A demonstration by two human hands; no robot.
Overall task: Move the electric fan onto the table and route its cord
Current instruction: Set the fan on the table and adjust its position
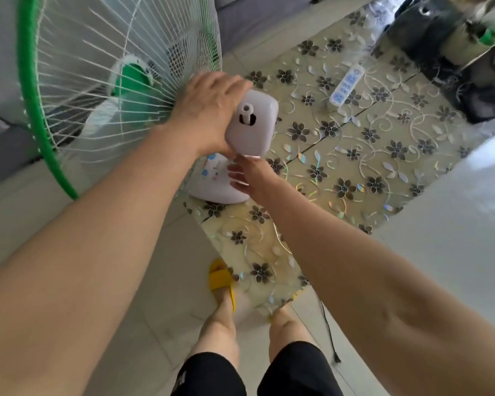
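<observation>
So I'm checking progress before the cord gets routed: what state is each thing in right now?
Fan: base on the table corner, tilted, blades blurred.
Left hand: gripping the fan's motor housing.
Right hand: fingers at the fan's base.
Power strip: on the table, nothing plugged in.
Plug: loose on the floor.

The table [355,167] lies bare between the fan base [215,181] at its near-left edge and the power strip [347,85] toward its far edge.
</observation>
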